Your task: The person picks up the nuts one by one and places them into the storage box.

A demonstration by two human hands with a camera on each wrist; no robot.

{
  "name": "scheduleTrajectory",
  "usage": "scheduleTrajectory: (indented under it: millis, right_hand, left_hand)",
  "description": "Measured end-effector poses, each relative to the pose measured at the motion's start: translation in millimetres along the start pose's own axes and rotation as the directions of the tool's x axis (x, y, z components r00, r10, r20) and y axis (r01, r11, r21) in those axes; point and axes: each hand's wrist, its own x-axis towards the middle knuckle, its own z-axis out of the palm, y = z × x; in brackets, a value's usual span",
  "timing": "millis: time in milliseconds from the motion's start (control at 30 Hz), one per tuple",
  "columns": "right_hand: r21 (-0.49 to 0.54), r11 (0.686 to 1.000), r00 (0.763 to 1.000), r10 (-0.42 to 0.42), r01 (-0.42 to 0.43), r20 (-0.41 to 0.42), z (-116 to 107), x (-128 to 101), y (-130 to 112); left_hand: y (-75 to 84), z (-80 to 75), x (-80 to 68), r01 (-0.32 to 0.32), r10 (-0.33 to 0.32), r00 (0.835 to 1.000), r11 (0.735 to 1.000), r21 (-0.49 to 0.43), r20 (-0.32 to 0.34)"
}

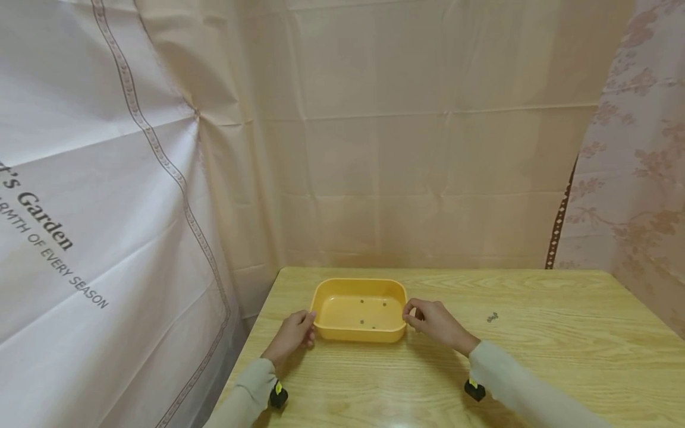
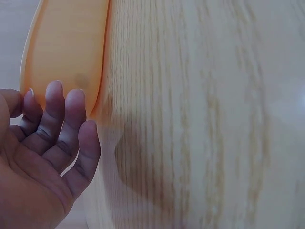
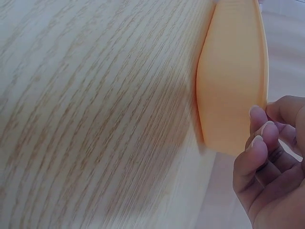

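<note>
A yellow plastic tub (image 1: 358, 336) with rounded corners rests on the table. My left hand (image 1: 293, 334) pinches its rim at the left end. In the left wrist view, the thumb and index finger of that hand (image 2: 52, 152) meet at the rim of the tub (image 2: 69, 38), and the other fingers curve below along the wall. At the opposite end my right hand (image 1: 436, 321) pinches the rim between thumb and index finger, as the right wrist view also shows for the tub (image 3: 233, 71). Several tiny dark nut-like pieces (image 1: 362, 322) lie scattered on the tub's floor.
A small cluster of similar tiny pieces (image 1: 492, 317) lies on the wood-grain table (image 1: 562, 333), right of my right hand. Beige cloth (image 1: 407, 148) hangs behind the table, with printed white cloth (image 1: 107, 238) at the left and floral cloth (image 1: 637, 178) at the right.
</note>
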Motion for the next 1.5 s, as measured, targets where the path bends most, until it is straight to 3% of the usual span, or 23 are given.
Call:
scheduleTrajectory:
  millis: [267, 633, 1500]
  right_hand:
    - [0.016, 1.000, 1.000, 0.004, -0.004, -0.001, 0, -3, 1]
    - [-0.003, 0.997, 0.997, 0.072, -0.072, -0.019, -6, -6, 2]
    - [-0.074, 0.976, 0.976, 0.198, -0.205, -0.092, -45, -44, 57]
  left_hand:
    - [1.3, 1.5, -1.0, 0.006, -0.006, 1.000, 1.000, 0.001, -0.002]
    - [-0.2, 1.1, 0.4, -0.005, 0.005, 1.000, 1.000, 0.027, -0.004]
    - [2.2, 1.4, -0.3, 0.005, -0.005, 1.000, 1.000, 0.012, -0.013]
